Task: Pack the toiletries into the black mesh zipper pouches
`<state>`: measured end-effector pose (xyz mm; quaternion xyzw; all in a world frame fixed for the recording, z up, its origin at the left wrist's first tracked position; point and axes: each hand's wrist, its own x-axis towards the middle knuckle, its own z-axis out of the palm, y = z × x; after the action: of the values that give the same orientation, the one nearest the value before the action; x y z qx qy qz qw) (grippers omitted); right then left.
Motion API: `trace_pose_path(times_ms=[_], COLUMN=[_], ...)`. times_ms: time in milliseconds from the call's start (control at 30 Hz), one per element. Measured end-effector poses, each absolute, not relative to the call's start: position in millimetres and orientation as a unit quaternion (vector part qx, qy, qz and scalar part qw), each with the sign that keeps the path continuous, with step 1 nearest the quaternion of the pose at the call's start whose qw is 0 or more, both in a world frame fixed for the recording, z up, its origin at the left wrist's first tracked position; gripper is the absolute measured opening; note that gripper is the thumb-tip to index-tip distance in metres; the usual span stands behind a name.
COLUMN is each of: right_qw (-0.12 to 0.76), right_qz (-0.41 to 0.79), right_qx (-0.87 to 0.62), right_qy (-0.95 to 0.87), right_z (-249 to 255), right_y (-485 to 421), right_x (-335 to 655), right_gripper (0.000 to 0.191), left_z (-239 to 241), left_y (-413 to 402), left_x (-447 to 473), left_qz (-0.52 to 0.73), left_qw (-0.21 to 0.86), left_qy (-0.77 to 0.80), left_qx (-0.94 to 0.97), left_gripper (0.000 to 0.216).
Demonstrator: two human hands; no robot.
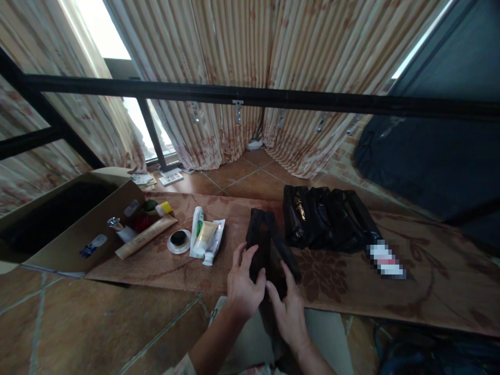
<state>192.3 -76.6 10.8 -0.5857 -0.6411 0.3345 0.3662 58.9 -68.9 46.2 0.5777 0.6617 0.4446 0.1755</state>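
A dark, see-through black pouch (pixel 262 229) stands upright on the brown patterned runner in front of me. My left hand (pixel 244 286) grips its left side near the front, fingers curled round the edge. On the opposite side, my right hand (pixel 289 312) holds the pouch with thumb and fingers. What is inside it is too dark to make out. To its right, several similar black pouches (pixel 324 219) sit in a row, one showing a gold-coloured item. Several tubes (pixel 207 234) lie bunched to the left, beside a round jar with a black top (pixel 178 239).
An open cardboard box (pixel 78 229) stands at the left, with a long beige tube (pixel 146 237), a silver-topped bottle (pixel 122 229) and a yellow-capped item (pixel 164 208) beside it. A dark rail (pixel 250 96) crosses before the curtains (pixel 234 47). A blurred white packet (pixel 386 260) lies right.
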Motion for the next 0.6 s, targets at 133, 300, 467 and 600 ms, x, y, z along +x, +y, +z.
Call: trace_pose_path(times_ms=[133,300,467,600], right_qw=[0.352,0.367,0.377,0.378], right_qz=[0.353,0.327,0.317,0.314], right_qx=[-0.611,-0.611,-0.608,-0.612], right_qy=[-0.615,-0.62,-0.623,-0.62], right_z=[5.3,3.7,2.0,2.7], right_y=[-75.8,-71.4,-69.5,-69.5], right_x=[191.0,190.0,188.8,188.0], right_gripper=[0.076,0.078,0.078,0.078], left_z=[33.4,19.3,12.2,12.4], left_y=[-65.5,-63.9,-69.6,-73.5], left_x=[57.0,52.7,49.4,50.1], left_qz=[0.447,0.489,0.523,0.539], left_qw=[0.207,0.231,0.261,0.264], left_qy=[0.66,0.621,0.598,0.585], left_qx=[0.567,0.567,0.549,0.546], left_gripper=[0.043,0.044,0.051,0.058])
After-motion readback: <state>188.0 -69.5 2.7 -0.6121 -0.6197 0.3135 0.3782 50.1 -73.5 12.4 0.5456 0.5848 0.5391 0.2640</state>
